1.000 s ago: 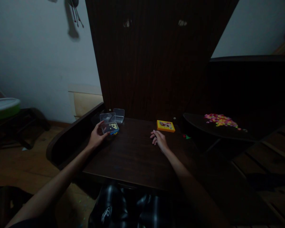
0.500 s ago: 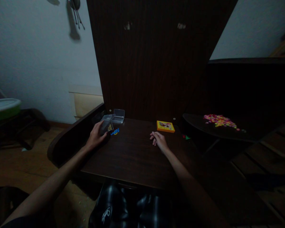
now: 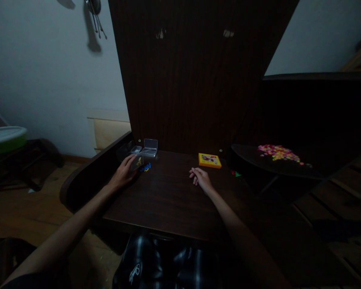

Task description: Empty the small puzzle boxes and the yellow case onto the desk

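My left hand point(image 3: 124, 172) is at the left side of the table, its fingers on a small clear plastic box point(image 3: 138, 162) with gold-coloured pieces inside. The box's thin see-through lid is tilted, and the fingers partly cover it. Just right of that box lies a small heap of blue and yellow pieces point(image 3: 146, 167). Behind stands another clear plastic box point(image 3: 150, 151) with its lid raised. My right hand point(image 3: 201, 178) rests on the table with loosely bent fingers and nothing visible in them, in front of a yellow box point(image 3: 209, 160) with a printed top.
A dark wooden panel point(image 3: 192, 80) rises behind the table point(image 3: 168, 200). To the right, a curved dark shelf point(image 3: 246, 158) bears a pile of pink and yellow pieces point(image 3: 279, 153). Small red and green pieces point(image 3: 236, 174) lie by the table's right edge. A raised wooden side point(image 3: 90, 168) borders the left.
The clear lid at my left hand has tipped lower over the box with gold pieces, uncovering another small clear case behind. My right hand has stayed nearly still.
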`<state>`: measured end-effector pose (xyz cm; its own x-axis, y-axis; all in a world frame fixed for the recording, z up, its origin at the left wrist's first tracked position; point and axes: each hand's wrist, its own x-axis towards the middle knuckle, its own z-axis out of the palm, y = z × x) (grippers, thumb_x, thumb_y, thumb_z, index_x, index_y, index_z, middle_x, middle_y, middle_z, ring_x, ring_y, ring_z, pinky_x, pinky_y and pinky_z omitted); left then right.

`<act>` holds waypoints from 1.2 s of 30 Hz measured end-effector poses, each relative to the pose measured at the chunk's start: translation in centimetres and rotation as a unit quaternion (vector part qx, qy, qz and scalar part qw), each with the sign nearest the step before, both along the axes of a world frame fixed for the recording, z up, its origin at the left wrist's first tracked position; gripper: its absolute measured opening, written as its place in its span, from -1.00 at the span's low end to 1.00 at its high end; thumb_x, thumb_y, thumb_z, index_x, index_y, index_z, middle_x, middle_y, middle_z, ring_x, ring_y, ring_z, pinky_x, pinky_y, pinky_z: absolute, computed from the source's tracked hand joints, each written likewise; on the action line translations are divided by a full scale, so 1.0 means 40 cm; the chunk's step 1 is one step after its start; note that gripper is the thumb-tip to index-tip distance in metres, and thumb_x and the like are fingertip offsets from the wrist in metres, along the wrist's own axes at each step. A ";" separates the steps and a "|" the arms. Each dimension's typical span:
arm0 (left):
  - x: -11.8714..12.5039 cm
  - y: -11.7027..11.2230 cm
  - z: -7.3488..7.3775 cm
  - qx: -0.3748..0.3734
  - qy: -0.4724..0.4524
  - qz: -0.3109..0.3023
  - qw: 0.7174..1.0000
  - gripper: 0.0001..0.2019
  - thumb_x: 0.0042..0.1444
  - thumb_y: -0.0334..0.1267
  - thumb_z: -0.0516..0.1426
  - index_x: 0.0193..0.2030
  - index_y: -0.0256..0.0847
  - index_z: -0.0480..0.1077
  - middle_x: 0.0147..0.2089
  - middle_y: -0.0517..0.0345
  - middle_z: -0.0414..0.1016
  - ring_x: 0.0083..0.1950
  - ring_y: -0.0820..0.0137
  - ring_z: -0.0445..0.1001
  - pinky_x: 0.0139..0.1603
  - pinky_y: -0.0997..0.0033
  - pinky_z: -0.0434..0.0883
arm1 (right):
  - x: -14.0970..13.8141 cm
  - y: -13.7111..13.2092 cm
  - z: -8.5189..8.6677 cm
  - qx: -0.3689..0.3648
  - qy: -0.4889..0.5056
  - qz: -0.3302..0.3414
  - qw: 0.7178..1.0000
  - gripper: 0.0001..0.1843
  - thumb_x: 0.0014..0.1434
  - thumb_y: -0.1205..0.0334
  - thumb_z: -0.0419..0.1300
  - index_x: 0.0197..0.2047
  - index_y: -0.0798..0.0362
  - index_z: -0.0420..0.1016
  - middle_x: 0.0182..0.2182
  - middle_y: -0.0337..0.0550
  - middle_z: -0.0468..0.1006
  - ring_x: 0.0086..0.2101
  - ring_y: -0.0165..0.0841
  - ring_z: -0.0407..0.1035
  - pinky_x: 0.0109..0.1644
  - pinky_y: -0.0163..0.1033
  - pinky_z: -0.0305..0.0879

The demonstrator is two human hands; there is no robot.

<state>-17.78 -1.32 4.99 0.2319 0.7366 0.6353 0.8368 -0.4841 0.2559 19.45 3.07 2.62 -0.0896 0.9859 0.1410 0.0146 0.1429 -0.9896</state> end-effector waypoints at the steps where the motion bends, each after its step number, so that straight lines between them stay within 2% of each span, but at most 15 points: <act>1: -0.001 0.003 -0.001 0.005 0.003 -0.002 1.000 -0.40 0.18 -0.26 0.07 0.36 -0.21 0.07 0.33 -0.14 0.16 0.34 0.06 0.23 0.32 -0.03 0.28 | 0.000 -0.001 0.001 -0.001 0.000 0.001 1.000 -0.47 -0.06 -0.28 0.22 -0.43 0.09 0.45 -0.61 -0.30 0.47 -0.76 -0.56 0.21 -0.75 -0.46 0.04; 8: -0.008 0.019 -0.009 0.006 0.010 -0.021 1.000 -0.47 0.22 -0.25 0.07 0.33 -0.23 0.15 0.34 -0.17 0.17 0.37 0.07 0.20 0.35 -0.05 0.24 | 0.002 -0.004 0.004 -0.005 -0.015 0.010 1.000 -0.49 -0.06 -0.25 0.21 -0.42 0.09 0.46 -0.61 -0.30 0.47 -0.75 -0.56 0.21 -0.73 -0.46 0.06; 16: -0.019 0.019 -0.020 0.035 0.083 -0.027 0.996 -0.44 0.22 -0.33 0.10 0.35 -0.23 0.11 0.37 -0.22 0.15 0.37 0.04 0.19 0.33 -0.05 0.28 | 0.006 0.000 0.001 -0.005 -0.037 0.021 0.999 -0.53 -0.03 -0.22 0.20 -0.42 0.08 0.46 -0.60 -0.29 0.48 -0.73 -0.56 0.22 -0.72 -0.45 0.08; 24: -0.029 0.018 -0.024 0.057 0.127 -0.051 0.989 -0.42 0.25 -0.36 0.02 0.40 -0.19 0.02 0.39 -0.19 0.10 0.41 0.05 0.12 0.33 -0.05 0.28 | 0.008 0.001 -0.003 -0.002 -0.043 0.023 0.999 -0.54 0.00 -0.20 0.20 -0.41 0.08 0.47 -0.58 -0.27 0.48 -0.72 -0.55 0.22 -0.70 -0.44 0.09; 36: -0.036 0.022 -0.014 0.059 0.141 -0.073 0.986 -0.52 0.32 -0.33 -0.03 0.36 -0.19 0.11 0.41 -0.12 0.10 0.44 0.10 0.06 0.36 -0.02 0.26 | 0.008 -0.001 -0.002 0.000 -0.046 0.024 0.999 -0.56 0.00 -0.18 0.19 -0.40 0.07 0.46 -0.58 -0.27 0.48 -0.71 -0.54 0.22 -0.70 -0.44 0.10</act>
<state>-19.21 -0.44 4.42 0.5094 0.6072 0.6097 0.7858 -0.6171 -0.0419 19.76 3.03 2.53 -0.1497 0.9802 0.1297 0.0982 0.1452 -0.9845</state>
